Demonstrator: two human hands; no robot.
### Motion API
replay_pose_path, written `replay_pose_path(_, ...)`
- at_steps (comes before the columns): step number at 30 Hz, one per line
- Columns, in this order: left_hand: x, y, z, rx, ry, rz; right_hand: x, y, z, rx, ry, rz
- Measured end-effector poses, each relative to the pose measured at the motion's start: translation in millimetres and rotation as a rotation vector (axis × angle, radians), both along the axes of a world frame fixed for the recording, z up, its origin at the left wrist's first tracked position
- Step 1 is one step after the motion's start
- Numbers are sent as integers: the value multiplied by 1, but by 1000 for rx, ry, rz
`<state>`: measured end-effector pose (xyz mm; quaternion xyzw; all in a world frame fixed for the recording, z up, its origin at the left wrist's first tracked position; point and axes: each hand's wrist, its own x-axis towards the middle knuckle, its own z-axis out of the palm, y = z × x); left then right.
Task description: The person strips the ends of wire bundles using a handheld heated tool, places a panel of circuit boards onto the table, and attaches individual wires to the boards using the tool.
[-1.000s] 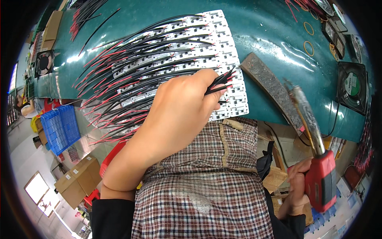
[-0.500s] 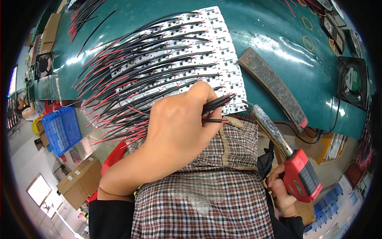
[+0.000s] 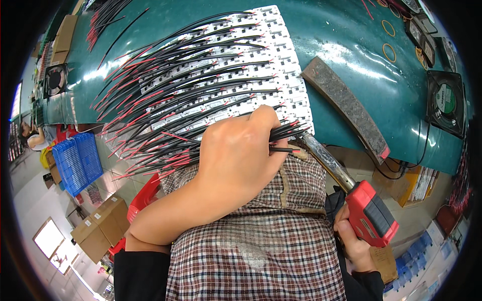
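Note:
My left hand is closed around a bunch of black wires with red ends, their tips poking out past the fingers. Under and beyond it lies a white circuit board panel, with many black-and-red wires running leftward from rows of small parts. My right hand grips a red and black soldering iron. Its metal barrel slants up to the left, and the tip is at the wire ends by the panel's lower right corner; whether it touches them I cannot tell.
A worn dark curved bar lies right of the panel on the green table. Further right stands a black fan with a cable. At the left are a smaller fan, a blue crate and cardboard boxes.
The soldering iron has moved left, bringing its tip to the wire ends. My left hand has shifted slightly right with the wires.

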<state>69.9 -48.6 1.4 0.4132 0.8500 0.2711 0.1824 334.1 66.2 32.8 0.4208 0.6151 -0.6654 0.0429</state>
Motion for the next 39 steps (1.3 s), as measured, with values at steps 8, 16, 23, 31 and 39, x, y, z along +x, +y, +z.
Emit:
replay_pose_path(8, -1, 2, -3, -1, 5, 4, -7, 1, 1, 51, 7, 20)
replay_pose_path(16, -9, 4, 3, -38, -25, -31, -11, -1, 4, 68, -33, 6)
replay_pose_path(23, -12, 5, 6, -23, -74, -61, 3, 1, 1, 5, 14, -21)
replay_pose_path(31, -12, 6, 6, -32, -65, -90, -6, -4, 6, 82, 53, -143)
replay_pose_path(39, -21, 3, 9, -50, -57, -192, -33, 3, 4, 193, 296, -329)
